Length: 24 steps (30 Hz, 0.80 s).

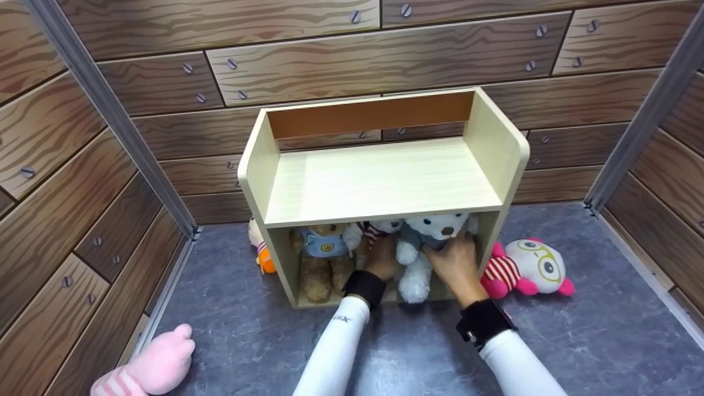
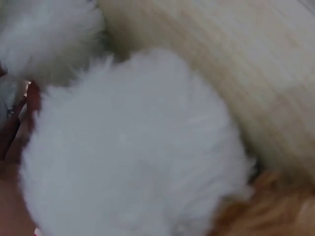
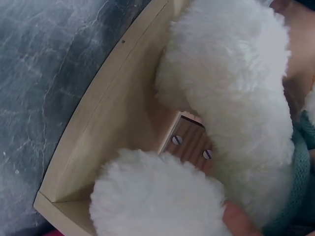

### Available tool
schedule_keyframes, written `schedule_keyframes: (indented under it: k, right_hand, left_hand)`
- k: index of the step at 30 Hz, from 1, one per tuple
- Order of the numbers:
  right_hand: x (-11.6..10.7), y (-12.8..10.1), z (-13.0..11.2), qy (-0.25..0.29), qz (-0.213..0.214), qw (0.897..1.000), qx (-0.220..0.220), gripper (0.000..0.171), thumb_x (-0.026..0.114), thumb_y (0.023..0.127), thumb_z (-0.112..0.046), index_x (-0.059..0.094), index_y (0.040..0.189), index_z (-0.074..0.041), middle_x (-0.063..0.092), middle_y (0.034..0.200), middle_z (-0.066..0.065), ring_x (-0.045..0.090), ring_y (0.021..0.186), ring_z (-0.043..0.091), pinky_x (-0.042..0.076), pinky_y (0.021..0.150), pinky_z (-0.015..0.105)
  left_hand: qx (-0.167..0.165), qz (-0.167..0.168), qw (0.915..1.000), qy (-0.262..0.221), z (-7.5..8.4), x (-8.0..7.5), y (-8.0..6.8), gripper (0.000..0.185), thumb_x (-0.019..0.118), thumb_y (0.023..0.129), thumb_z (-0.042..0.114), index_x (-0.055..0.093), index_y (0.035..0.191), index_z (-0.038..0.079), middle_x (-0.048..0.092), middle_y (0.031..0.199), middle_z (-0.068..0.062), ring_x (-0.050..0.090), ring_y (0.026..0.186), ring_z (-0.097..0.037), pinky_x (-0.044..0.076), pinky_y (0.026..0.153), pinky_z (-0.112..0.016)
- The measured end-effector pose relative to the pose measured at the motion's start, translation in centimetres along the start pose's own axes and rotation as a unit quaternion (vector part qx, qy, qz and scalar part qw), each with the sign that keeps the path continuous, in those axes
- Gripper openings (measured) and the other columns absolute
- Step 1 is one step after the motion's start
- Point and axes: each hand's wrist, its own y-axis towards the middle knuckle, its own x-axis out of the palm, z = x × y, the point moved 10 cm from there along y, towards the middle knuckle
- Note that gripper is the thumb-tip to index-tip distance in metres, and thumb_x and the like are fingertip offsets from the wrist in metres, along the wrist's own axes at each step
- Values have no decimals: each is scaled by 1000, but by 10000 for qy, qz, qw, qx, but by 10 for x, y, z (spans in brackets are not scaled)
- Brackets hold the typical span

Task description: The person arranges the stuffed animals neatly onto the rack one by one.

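A white plush bear (image 1: 415, 280) in a grey-green knit top sits at the right of the shelf's lower compartment. My right hand (image 1: 455, 264) grips its side, thumb across its front; in the right wrist view a fingertip (image 3: 239, 221) presses into white fur. My left hand (image 1: 385, 258) reaches in at the bear's other side, its fingers hidden among the toys. White fur (image 2: 133, 147) fills much of the left wrist view. Behind that hand is a plush toy with red-and-white stripes (image 1: 374, 230), partly covered. A brown teddy bear (image 1: 324, 258) in a light blue top sits at the left.
The pale wooden shelf (image 1: 379, 181) has a bare upper board between raised sides. On the grey floor, a pink-and-white plush toy (image 1: 533, 268) with glasses lies right of it, and an orange-clad toy (image 1: 265, 258) shows at its left. A pink plush (image 1: 162, 360) lies front left.
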Motion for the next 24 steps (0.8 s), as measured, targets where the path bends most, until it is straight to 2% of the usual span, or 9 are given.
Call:
schedule_keyframes:
  k: [1, 2, 6, 10, 13, 18, 21, 24]
  right_hand:
    - [2, 0, 3, -87, -135, 9997, 162, 116, 86, 70, -23, 12, 148, 22, 50, 114, 51, 59, 88, 62, 50, 78, 67]
    - [3, 1, 6, -171, -259, 9991, 280, 115, 85, 71, -23, 13, 148, 22, 51, 113, 50, 58, 88, 62, 50, 78, 66]
    - [8, 1, 14, -319, -548, 9968, 497, 106, 79, 75, -18, 13, 148, 21, 51, 110, 49, 54, 98, 64, 45, 86, 68]
    - [12, 2, 16, -234, -493, 9973, 483, 104, 76, 77, -14, 10, 147, 23, 47, 115, 52, 51, 104, 65, 43, 90, 68]
    - [15, 3, 14, -158, -406, 9985, 330, 101, 76, 77, -10, 10, 145, 25, 48, 112, 52, 52, 101, 64, 44, 87, 68]
    - [19, 6, 11, 3, -348, 9994, 37, 98, 78, 76, -4, 14, 144, 25, 52, 107, 46, 55, 96, 58, 46, 85, 65]
    - [23, 7, 12, 72, -441, 9990, 58, 95, 76, 79, -4, 14, 144, 24, 50, 110, 45, 53, 99, 57, 45, 89, 64]
    - [27, 8, 14, 86, -544, 9984, 146, 90, 74, 81, -4, 14, 143, 24, 48, 111, 45, 52, 100, 57, 44, 89, 64]
  left_hand:
    - [-149, -40, 9998, 82, -22, 14, 10, 60, 67, 79, 0, 55, 138, 0, 63, 129, -16, 57, 121, -31, 42, 106, -37]
    - [-288, -106, 9995, 56, -32, 20, 14, 63, 68, 78, -1, 54, 139, 2, 62, 131, -15, 55, 123, -31, 40, 108, -41]
    - [-306, -5, 9992, -258, -30, 13, 14, 65, 73, 82, 11, 51, 143, 8, 61, 135, -11, 54, 127, -29, 34, 113, -44]
    - [-151, 186, 9968, -757, -27, 7, 16, 67, 71, 86, 30, 48, 146, 9, 59, 137, -11, 53, 129, -28, 39, 111, -41]
    - [-144, 256, 9950, -956, -28, 5, 16, 73, 68, 87, 35, 43, 150, 9, 53, 144, -12, 49, 134, -29, 38, 111, -40]
    - [-360, 84, 9963, -777, -32, 7, 15, 83, 77, 83, 28, 38, 154, 12, 49, 149, -9, 46, 136, -26, 37, 112, -39]
    - [-475, -135, 9968, -628, -33, 13, 14, 85, 84, 77, 22, 43, 151, 15, 55, 144, -4, 51, 131, -22, 41, 108, -37]
    - [-488, -250, 9972, -517, -34, 19, 14, 74, 86, 75, 17, 53, 141, 15, 62, 133, -1, 57, 122, -19, 45, 102, -34]
